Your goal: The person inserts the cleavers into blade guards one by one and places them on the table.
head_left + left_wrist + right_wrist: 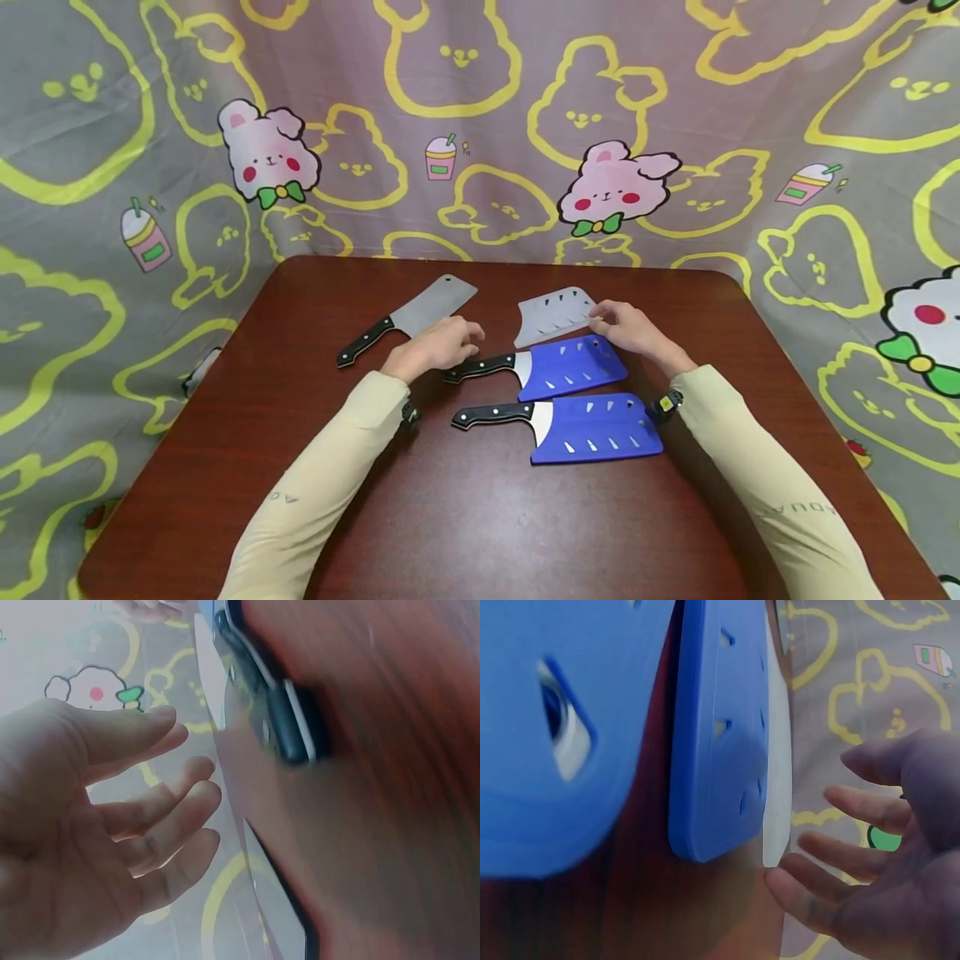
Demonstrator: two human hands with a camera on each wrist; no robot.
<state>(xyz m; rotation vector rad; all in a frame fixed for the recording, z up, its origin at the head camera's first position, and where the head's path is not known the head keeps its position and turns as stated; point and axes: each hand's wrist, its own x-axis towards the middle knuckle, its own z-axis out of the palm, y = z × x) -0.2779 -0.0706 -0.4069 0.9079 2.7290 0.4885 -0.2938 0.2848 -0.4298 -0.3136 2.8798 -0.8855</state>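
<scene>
A bare cleaver (435,307) with a black riveted handle lies at the back left, its blade angled away. To its right is a white slotted blade guard (546,320). Two more cleavers, in a middle blue blade guard (570,365) and a front blue blade guard (600,429), lie with handles to the left. My left hand (444,342) hovers between the bare cleaver and the middle cleaver's handle (289,720), fingers loosely bent around nothing. At the white guard's right end is my right hand (628,327), its fingertips close to the edge and its fingers spread apart in the right wrist view.
The cleavers lie on a dark reddish-brown table (480,517) with rounded corners. A patterned curtain (480,125) hangs behind it and along both sides. A dark wrist strap (664,405) on the right arm overlaps the front guard's corner in the head view.
</scene>
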